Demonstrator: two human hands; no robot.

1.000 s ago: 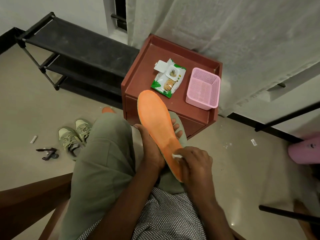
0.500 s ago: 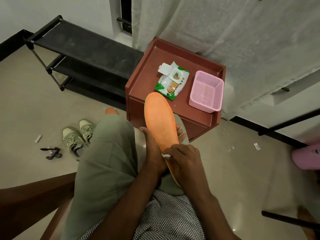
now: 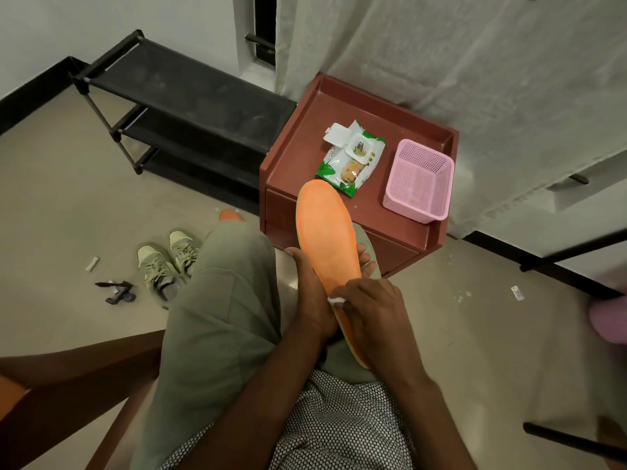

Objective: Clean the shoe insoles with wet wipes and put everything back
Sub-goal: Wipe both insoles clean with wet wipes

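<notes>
Right hand [image 3: 369, 310] curled round a white wet wipe [image 3: 336, 300], pressing it on the orange insole [image 3: 327, 239] over the lap. Left hand [image 3: 310, 290] grips the insole from underneath. Beyond: wipes pack [image 3: 351, 157], lid open, and pink basket [image 3: 418, 184] on red cabinet [image 3: 305, 154]. Shoes [image 3: 166, 262] on floor, left.

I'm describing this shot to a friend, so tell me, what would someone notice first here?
The bright orange insole stands out most, held up in the centre by the left hand while the right hand rubs a white wipe on its lower part. Behind it, a reddish-brown cabinet carries an open pack of wet wipes and a pink basket. A pair of greenish sneakers sits on the floor at left.
</notes>
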